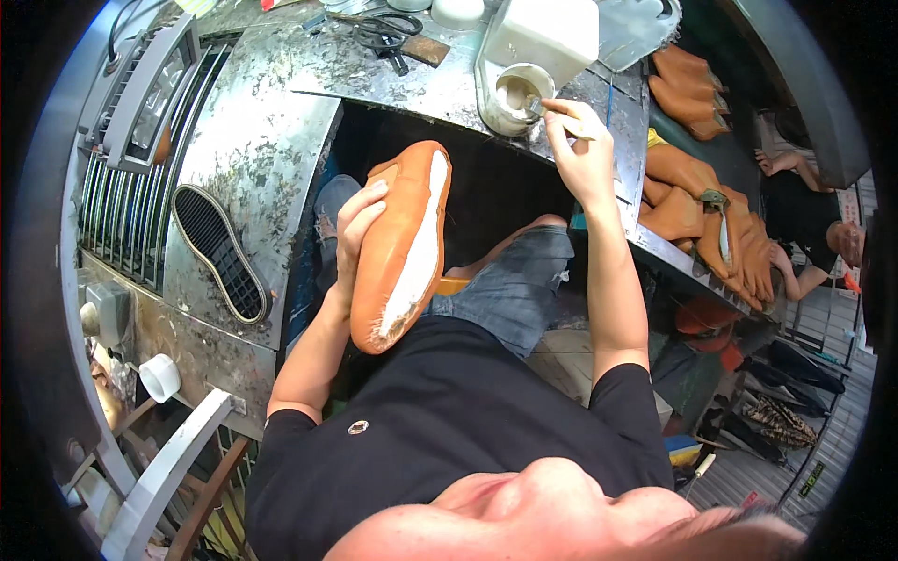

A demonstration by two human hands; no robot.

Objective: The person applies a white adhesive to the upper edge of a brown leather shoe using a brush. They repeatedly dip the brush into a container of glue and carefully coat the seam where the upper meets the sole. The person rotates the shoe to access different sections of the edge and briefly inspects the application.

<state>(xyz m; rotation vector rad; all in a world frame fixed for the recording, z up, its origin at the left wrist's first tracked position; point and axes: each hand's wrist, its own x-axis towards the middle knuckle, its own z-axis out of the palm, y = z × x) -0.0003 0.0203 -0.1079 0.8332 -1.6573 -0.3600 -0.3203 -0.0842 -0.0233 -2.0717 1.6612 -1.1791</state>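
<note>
My left hand (354,234) grips an orange-brown shoe upper (388,248) from its left side, over the gap in the workbench in front of me. The upper is stretched into shoe shape, and its long white underside (414,257) faces right. Between the closed fingers of my right hand (585,154) is a small brush (535,106), whose tip is at the mouth of a white cup (496,116). Pale, pasty stuff shows inside that cup. A black shoe sole (221,254) with a light rim lies on the bench to the left.
Beside the cup stands a white box-shaped container (547,39). Black scissors (382,35) lie at the back of the stained metal bench (253,117). A lamp-like unit (150,89) sits over a grille at left. More orange uppers (687,178) are heaped at right, near another person (806,210).
</note>
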